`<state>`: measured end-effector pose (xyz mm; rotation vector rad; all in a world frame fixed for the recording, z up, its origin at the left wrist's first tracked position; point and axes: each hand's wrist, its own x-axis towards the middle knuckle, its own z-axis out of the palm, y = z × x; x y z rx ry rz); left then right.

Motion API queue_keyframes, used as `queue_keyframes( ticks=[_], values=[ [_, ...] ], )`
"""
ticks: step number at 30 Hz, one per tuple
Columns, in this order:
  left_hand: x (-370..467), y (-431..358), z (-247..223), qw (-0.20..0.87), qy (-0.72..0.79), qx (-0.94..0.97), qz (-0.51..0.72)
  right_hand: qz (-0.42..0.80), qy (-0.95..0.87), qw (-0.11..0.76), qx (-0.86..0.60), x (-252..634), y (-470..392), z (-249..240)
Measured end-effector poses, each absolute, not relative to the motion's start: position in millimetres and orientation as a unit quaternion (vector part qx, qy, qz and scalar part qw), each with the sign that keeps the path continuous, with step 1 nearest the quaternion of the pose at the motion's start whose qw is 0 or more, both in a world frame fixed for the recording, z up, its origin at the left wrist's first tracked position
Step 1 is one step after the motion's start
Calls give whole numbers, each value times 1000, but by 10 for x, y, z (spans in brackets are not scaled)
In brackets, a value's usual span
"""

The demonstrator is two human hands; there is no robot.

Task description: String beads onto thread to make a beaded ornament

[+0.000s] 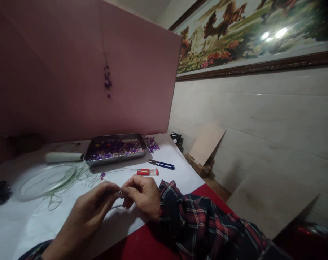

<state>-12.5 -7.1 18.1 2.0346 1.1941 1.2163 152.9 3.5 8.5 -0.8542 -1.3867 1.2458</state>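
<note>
My left hand point(92, 207) and my right hand point(143, 195) meet fingertip to fingertip above the white table covering point(117, 231). A thin looped thread point(120, 194) shows between them, pinched by the right fingers; the left fingertips are closed on its other side, and what exactly they grip is too small to tell. Just beyond the hands lie a red lighter point(143, 172), blue thread snips point(162, 165) and a small purple bead cluster point(103, 174). Thin green cord point(79, 175) lies tangled to the left.
A metal tray point(117, 159) holds purple beads, with more beads point(153, 144) beside it. At the left are a white roll point(63, 156), a clear ring point(24, 193) and a black bundle point(0, 192). A beaded strand point(107, 81) hangs before the pink panel point(142, 83).
</note>
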Motion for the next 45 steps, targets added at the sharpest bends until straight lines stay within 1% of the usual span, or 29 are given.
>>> queue_keyframes(
  ticks=[5, 10, 16, 25, 27, 32, 38, 41, 45],
  values=[
    [-124, -84, 153, 238, 438, 739, 454, 584, -549, 491, -340, 1530, 39, 131],
    [-117, -90, 96, 222, 432, 743, 460, 610, -548, 457, -345, 1552, 42, 166],
    [-108, -108, 142, 200, 437, 756, 444, 614, -548, 431, -370, 1566, 42, 167],
    [-63, -117, 236, 278, 487, 702, 439, 554, -609, 412, -389, 1606, 34, 164],
    [-74, -117, 207, 301, 495, 678, 452, 522, -633, 413, -395, 1618, 42, 154],
    [-84, -89, 150, 367, 519, 620, 460, 372, -712, 472, -363, 1646, 76, 144],
    [-50, -105, 203, 400, 521, 600, 457, 267, -738, 514, -347, 1643, 76, 150],
    [-39, -127, 233, 418, 520, 591, 453, 205, -759, 519, -336, 1662, 73, 153],
    [-22, -117, 248, 447, 520, 585, 433, 112, -804, 502, -299, 1699, 71, 160]
  ],
)
